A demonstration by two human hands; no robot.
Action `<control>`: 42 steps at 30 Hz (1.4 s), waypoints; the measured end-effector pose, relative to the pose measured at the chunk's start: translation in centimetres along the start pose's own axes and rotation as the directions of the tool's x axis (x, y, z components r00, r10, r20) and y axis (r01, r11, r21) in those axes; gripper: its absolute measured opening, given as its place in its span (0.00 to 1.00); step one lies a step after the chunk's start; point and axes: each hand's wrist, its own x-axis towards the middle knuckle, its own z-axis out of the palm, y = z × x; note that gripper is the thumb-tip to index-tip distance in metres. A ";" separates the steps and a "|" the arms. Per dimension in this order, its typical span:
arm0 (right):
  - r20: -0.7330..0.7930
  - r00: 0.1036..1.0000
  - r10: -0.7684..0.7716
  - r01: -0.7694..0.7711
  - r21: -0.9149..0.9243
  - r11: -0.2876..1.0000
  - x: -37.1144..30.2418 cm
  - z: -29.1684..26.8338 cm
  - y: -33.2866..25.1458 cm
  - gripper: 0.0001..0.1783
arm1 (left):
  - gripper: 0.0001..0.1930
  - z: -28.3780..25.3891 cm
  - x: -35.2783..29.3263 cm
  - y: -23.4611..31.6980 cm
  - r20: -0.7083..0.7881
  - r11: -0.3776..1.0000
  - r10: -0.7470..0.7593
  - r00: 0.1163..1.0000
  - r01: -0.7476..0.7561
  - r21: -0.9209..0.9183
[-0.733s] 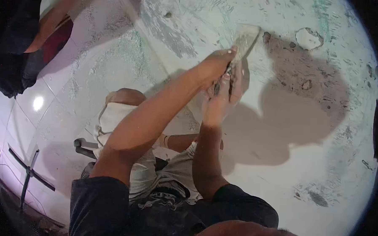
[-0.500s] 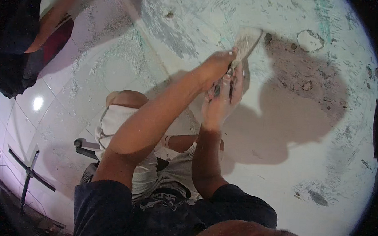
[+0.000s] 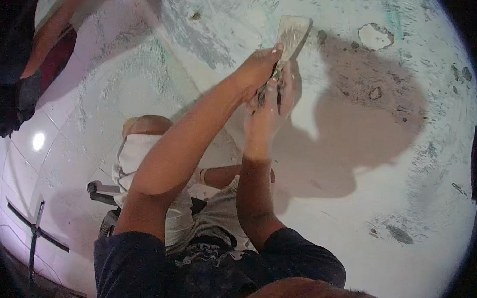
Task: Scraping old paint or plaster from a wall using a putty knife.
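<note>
A broad-bladed scraper (image 3: 293, 37) points up and slightly right in front of the scraped wall (image 3: 323, 168). Its pale blade is streaked with residue. My left hand (image 3: 260, 70) is closed on it near the base of the blade, the thumb lying toward the metal. Just below, my dusty right hand (image 3: 269, 108) is closed round the handle, mostly hiding it. The blade's shadow falls close beside it, but I cannot tell whether its edge touches the wall.
A chipped hole (image 3: 375, 37) and dark pits mark the wall. Pale debris (image 3: 113, 85) covers the tiled floor (image 3: 57, 162). At the left, another person's arm (image 3: 49, 39) shows. A black cross-shaped stand (image 3: 36, 229) sits at the lower left, and dark chair parts (image 3: 102, 192) beside my leg.
The whole view has shifted, so wall, hands and scraper appear higher and further left. Both hands keep hold of the scraper at nearly the same spot by the wall.
</note>
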 end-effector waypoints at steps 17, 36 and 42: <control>0.162 0.974 0.157 -0.196 0.265 0.944 0.8 1.5 -0.8 0.23 | 0.22 -1.9 1.5 -1.0 -0.118 0.998 0.040 0.992 -0.044 -0.035; 0.155 0.964 0.216 -0.257 0.337 0.906 -0.1 1.5 -0.6 0.24 | 0.21 -2.3 1.4 -0.7 -0.118 1.000 0.012 0.993 -0.012 -0.004; 0.090 0.988 0.122 -0.144 0.301 0.943 0.1 1.9 0.5 0.22 | 0.23 -1.5 0.6 -0.6 -0.149 0.998 -0.044 0.988 0.048 0.029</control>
